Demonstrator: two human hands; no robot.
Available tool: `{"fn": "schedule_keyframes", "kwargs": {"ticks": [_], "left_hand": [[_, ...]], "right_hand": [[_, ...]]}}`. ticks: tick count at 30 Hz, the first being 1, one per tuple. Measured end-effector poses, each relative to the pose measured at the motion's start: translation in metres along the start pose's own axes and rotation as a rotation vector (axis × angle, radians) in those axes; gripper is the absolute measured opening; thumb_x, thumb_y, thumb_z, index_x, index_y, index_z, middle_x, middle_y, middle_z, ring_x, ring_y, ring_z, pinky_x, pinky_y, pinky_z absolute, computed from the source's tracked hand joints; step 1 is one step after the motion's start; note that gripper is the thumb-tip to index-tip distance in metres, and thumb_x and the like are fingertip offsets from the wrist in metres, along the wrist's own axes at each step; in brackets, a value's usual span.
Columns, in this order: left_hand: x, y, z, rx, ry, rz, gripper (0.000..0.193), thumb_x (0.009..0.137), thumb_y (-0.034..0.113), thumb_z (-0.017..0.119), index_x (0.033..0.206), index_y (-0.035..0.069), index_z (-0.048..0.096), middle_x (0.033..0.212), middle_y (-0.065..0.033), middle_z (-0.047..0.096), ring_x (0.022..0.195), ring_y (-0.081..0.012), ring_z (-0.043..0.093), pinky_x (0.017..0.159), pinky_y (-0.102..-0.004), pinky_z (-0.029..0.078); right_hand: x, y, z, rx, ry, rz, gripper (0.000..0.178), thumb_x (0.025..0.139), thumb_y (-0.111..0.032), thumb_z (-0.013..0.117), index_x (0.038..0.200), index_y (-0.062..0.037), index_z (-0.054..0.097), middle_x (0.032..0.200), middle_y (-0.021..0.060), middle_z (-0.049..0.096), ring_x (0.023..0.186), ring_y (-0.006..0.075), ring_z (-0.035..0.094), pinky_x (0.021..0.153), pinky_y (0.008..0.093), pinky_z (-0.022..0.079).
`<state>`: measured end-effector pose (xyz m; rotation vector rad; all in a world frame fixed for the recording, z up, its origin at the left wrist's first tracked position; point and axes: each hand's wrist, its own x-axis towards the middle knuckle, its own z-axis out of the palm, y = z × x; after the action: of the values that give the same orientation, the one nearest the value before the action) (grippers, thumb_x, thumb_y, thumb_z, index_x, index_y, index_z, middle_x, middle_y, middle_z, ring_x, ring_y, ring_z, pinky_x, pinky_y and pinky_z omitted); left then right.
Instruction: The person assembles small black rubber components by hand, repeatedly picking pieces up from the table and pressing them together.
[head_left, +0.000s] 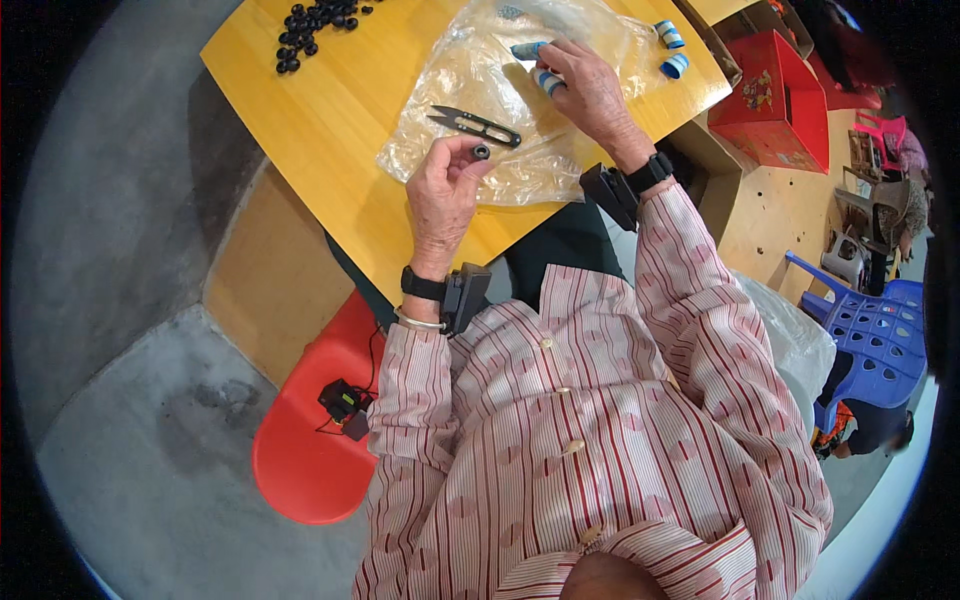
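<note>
1. In the left hand (442,205), above the near part of the table, sits 1 small black ring-like piece (481,152), pinched between thumb and bent fingers, perhaps to keep its round end exposed.
2. The right hand (592,98) is half curled over the plastic bag; 1 blue-and-white striped band (548,82) shows at its fingers, but I cannot tell whether it is worn or gripped.
3. Between and beyond the hands, black snips (475,126) lie on the clear plastic bag (545,180), probably for easy reach.
4. Further off on the yellow table (345,150), loose black pieces (318,27) form a heap, likely a supply; 2 striped rolls (672,50) lie rightward.
5. Beyond the right edge, a red box (770,100) bears a colourful printed picture; no lettering is legible.
</note>
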<state>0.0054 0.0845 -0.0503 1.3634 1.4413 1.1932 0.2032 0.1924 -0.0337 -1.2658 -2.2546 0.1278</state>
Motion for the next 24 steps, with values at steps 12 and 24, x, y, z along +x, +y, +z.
{"fn": "schedule_keyframes", "kwargs": {"ticks": [12,24], "left_hand": [[-0.002,0.006,-0.002,0.048,-0.017,0.013,0.021,0.076,0.011,0.075,0.092,0.004,0.064,0.077,-0.0048,0.065,0.065,-0.0119,0.061,0.062,-0.0240,0.050],[-0.003,0.008,-0.002,0.057,-0.060,0.008,0.016,0.078,0.012,0.073,0.088,0.002,0.065,0.076,-0.0010,0.064,0.068,-0.0071,0.056,0.061,-0.0222,0.047]], "right_hand": [[-0.032,-0.049,-0.019,0.999,-0.205,0.403,0.026,0.088,-0.012,0.063,0.113,-0.0049,0.064,0.096,0.0001,0.065,0.089,0.0085,0.057,0.077,0.0248,0.047],[-0.035,-0.059,-0.011,1.007,-0.306,0.360,0.030,0.086,-0.012,0.065,0.115,-0.0079,0.063,0.093,0.0005,0.065,0.087,0.0096,0.058,0.080,0.0267,0.048]]}}
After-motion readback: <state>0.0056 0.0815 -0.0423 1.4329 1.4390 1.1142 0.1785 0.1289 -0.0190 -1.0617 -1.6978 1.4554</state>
